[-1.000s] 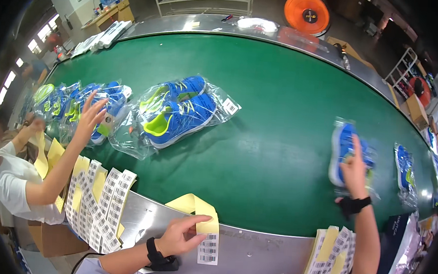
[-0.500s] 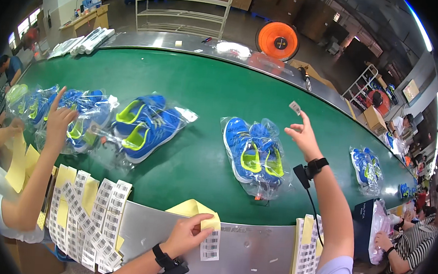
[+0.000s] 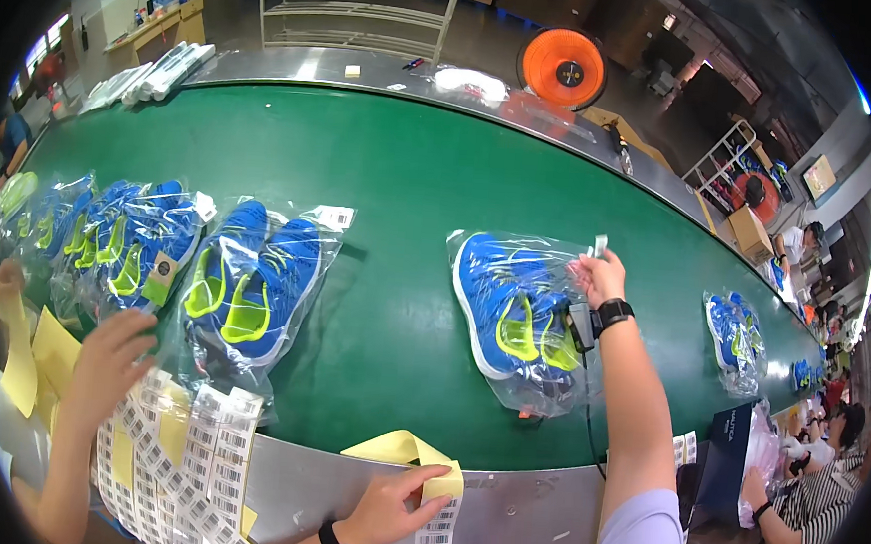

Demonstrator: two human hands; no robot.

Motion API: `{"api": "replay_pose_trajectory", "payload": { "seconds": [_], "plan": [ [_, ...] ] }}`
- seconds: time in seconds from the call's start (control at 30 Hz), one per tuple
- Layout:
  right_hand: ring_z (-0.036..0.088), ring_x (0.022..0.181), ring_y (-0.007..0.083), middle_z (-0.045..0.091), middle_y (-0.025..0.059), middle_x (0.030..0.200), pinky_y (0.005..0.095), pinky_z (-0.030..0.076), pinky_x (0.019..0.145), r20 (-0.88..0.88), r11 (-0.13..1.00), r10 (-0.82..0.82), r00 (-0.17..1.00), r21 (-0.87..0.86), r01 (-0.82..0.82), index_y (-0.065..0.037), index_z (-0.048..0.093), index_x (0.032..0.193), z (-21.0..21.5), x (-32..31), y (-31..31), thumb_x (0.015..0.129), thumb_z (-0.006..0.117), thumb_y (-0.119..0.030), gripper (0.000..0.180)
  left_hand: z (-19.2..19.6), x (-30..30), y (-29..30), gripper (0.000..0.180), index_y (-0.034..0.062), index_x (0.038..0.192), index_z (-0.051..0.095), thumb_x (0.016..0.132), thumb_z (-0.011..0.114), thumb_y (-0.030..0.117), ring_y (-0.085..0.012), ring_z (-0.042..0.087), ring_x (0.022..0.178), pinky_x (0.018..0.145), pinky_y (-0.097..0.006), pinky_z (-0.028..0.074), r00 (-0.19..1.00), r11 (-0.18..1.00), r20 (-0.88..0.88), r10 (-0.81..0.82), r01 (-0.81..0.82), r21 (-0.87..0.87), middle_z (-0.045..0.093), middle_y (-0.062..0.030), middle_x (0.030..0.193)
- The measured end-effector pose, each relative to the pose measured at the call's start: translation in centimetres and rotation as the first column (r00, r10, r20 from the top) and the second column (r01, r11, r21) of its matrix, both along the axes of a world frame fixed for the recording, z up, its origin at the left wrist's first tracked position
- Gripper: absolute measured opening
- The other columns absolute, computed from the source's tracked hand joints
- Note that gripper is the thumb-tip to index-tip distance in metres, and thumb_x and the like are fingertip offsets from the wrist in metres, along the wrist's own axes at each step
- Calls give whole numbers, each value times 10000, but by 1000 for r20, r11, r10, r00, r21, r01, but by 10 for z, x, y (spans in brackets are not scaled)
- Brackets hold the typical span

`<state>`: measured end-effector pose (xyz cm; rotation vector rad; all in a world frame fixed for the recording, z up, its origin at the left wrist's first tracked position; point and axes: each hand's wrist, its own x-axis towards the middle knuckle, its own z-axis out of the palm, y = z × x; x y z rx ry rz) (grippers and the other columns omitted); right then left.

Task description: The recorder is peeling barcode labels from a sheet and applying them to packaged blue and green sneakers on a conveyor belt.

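Near the belt's front edge, my left hand [image 3: 393, 509] pinches a strip of barcode labels [image 3: 437, 521] whose yellow backing paper [image 3: 400, 447] curls up behind. Farther off, my right hand [image 3: 605, 274] holds a small white label [image 3: 601, 245] raised at its fingertips. That hand is over the right edge of a clear bag; whether it touches the plastic I cannot tell. Inside the bag lies a pair of blue sneakers [image 3: 484, 300] with lime-green linings. To the left, another bagged pair [image 3: 291, 263] bears a white label [image 3: 335, 217] at its top corner.
A green conveyor belt [image 3: 382, 169] runs across, bordered by metal ledges. Several bagged pairs crowd the left, beside a co-worker's hand [image 3: 111, 362]. Label sheets [image 3: 216, 438] overhang the near ledge. Another bagged pair [image 3: 731, 335] and a dark blue box [image 3: 729, 450] are at right.
My right hand has come down to the bag's edge with the label. The bagged pair at left has shifted left and turned more upright. The co-worker's raised hand has dropped.
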<state>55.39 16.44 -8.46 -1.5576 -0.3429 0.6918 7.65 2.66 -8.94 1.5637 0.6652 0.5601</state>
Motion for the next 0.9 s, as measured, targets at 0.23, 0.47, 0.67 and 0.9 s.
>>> {"api": "replay_pose_trajectory", "payload": {
  "seconds": [0.23,0.47,0.67,0.9],
  "plan": [
    [643,704,210,640,147,914,337,546,594,-94,994,-66,993,80,73,13,189,1466,-1,-26,-49,866,639,22,750,4,-2,3,379,4,1174,633,826,738,109,-144,675,735,666,-270,548,999,1000,-38,4,-5,-28,705,-118,910],
    [625,670,128,682,117,817,251,517,544,220,998,35,975,44,-46,-5,99,1505,43,-8,-53,837,669,8,878,8,5,3,370,-21,1176,629,824,725,42,-98,676,773,706,-234,555,997,999,-75,-12,9,-43,708,-99,914],
    [582,708,73,639,11,800,236,495,599,563,999,-37,825,17,33,-8,523,1289,66,-15,-39,827,696,-25,494,4,4,3,344,-35,1176,623,842,696,5,-99,673,803,708,-231,555,1000,998,14,-2,3,-66,705,-86,934],
    [625,941,165,642,114,1040,255,475,730,819,985,82,568,22,-173,4,659,779,91,-46,-22,768,744,-82,122,-2,1,1,367,1,1170,630,834,730,107,-130,671,726,632,-255,533,1000,999,15,6,-5,-54,702,-125,927]
  ]
}}
